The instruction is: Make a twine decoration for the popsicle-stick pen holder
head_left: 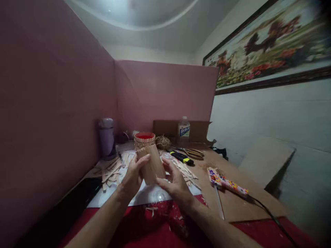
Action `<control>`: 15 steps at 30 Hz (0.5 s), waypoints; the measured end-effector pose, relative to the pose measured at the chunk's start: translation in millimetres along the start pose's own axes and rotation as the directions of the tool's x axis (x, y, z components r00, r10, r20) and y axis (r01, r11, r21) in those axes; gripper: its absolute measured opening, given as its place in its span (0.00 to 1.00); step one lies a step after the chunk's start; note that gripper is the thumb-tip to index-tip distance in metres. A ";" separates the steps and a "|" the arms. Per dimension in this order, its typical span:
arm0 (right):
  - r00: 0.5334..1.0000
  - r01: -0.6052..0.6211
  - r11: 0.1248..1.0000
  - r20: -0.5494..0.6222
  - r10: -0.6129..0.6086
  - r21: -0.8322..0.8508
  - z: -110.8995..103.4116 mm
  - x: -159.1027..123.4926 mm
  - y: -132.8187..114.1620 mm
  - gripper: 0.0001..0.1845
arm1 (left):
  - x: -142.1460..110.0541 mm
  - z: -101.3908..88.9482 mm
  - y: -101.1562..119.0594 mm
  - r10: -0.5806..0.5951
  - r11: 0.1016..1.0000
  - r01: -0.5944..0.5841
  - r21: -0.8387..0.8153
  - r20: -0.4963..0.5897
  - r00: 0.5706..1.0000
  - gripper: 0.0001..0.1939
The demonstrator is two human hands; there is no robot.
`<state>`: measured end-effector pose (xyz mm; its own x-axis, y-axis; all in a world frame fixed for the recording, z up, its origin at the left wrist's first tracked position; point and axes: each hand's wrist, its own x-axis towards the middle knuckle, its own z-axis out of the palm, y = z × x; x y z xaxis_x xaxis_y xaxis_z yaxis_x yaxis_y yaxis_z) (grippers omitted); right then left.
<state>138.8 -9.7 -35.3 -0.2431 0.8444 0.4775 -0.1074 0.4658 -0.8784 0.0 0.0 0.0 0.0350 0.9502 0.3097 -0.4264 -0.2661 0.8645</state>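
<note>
Between my hands a pale wooden piece (153,165) is held tilted over the white sheet; it looks like thin strips set side by side, with an uneven top edge. My left hand (134,171) grips its left side, thumb across the front. The fingers and thumb of my right hand (176,181) close on its lower right edge. Just behind stands a round container (139,143) with a red inside and strips around its wall. Loose wooden strips (111,173) lie to the left, and more strips (187,171) to the right.
On the right are a flower-patterned glue gun (227,183) with a cord, a black-and-yellow utility knife (181,157) and pliers (195,153). Twine (162,142) and a clear bottle (184,130) stand at the back. A purple flask (107,139) is at left, near a black glossy object (89,189).
</note>
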 end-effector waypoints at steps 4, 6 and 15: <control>0.999 0.037 0.997 -0.011 -0.038 -0.064 0.9 3.8 4.6 0.34 | 1.3 -1.8 -2.6 -0.009 1.000 0.009 -0.030 -0.009 1.000 0.24; 0.999 0.048 0.995 -0.006 -0.049 -0.082 0.8 4.2 6.4 0.35 | 0.9 -2.9 -4.5 -0.024 0.999 0.024 -0.043 0.005 1.000 0.23; 0.995 0.096 0.993 0.026 -0.094 -0.069 1.4 1.9 3.4 0.34 | 1.1 -4.8 -3.4 0.048 0.997 -0.042 -0.067 0.083 0.995 0.28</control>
<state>136.6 -6.9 -37.4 -0.2571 0.7896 0.5572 -0.0638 0.5614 -0.8251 -2.8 2.7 -4.5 0.0897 0.9196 0.3824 -0.4871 -0.2944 0.8222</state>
